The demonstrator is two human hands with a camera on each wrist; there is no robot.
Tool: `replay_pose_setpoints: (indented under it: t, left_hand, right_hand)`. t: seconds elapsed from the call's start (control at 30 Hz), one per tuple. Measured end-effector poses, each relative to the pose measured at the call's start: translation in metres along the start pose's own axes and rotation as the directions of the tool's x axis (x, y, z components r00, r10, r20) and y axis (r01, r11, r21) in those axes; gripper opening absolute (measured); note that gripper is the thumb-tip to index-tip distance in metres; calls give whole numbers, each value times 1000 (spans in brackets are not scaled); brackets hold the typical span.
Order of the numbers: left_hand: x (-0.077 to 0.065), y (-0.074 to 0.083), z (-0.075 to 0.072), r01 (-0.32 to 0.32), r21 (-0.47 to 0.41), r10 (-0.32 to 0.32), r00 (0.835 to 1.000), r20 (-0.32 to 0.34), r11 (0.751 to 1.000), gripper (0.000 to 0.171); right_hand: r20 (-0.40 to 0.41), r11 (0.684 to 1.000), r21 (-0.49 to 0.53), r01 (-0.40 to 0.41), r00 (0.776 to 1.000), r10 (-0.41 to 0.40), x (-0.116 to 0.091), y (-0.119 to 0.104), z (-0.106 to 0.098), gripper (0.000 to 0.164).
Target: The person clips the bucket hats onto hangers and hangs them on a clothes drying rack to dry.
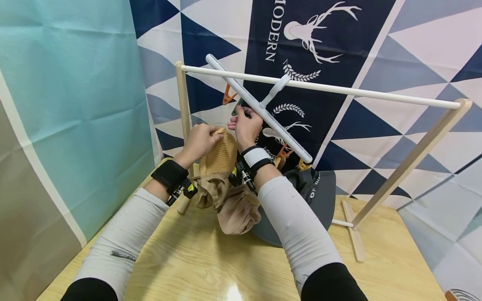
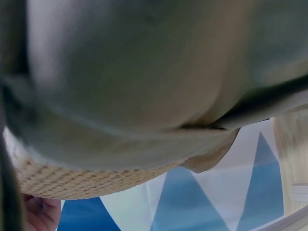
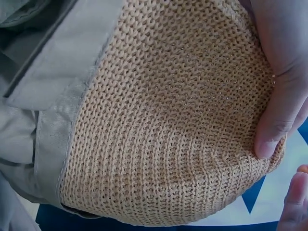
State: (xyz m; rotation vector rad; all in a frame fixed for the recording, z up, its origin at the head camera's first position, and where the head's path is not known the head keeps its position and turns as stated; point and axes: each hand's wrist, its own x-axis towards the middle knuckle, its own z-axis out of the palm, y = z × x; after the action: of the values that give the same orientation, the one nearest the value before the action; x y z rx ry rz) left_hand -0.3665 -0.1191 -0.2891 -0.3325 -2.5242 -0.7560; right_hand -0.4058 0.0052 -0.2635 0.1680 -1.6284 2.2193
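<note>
My left hand (image 1: 199, 142) pinches the top of a tan knitted sun hat (image 1: 218, 152), which hangs down with its beige cloth brim (image 1: 212, 188) lowest. Close beside it, my right hand (image 1: 246, 125) pinches a dark green clip (image 1: 237, 107) under a pale hanger (image 1: 256, 104). In the right wrist view the knitted crown (image 3: 163, 120) fills the middle, a thumb (image 3: 272, 125) pressing its edge. Brim cloth (image 2: 144, 72) covers most of the left wrist view; fingers (image 2: 44, 211) show under the crown, and whose they are I cannot tell.
The hanger hooks over a white rod (image 1: 339, 88) on a wooden stand (image 1: 414, 154). An orange clip (image 1: 228, 96) hangs unused at left. Near the other end, a yellow clip (image 1: 304, 165) meets black headwear (image 1: 301, 179). Pinkish-beige cloth (image 1: 239, 213) hangs above the table (image 1: 196, 259).
</note>
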Motion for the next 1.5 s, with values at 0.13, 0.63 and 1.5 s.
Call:
replay_pose_setpoints:
  t: [0.13,0.63,1.5]
  left_hand:
    - [0,1,-3,1,-13,-1,1000,-2,1000,26]
    - [0,9,-4,-4,-20,4,1000,3,1000,25]
    - [3,19,-6,-81,67,83,996,-25,994,27]
  right_hand:
    - [11,999,-32,-3,1000,3,-1,-3,1,19]
    - [-71,977,-212,2,997,-17,-10,-13,2,34]
    - [31,835,-550,-18,999,41,-11,-27,-6,38]
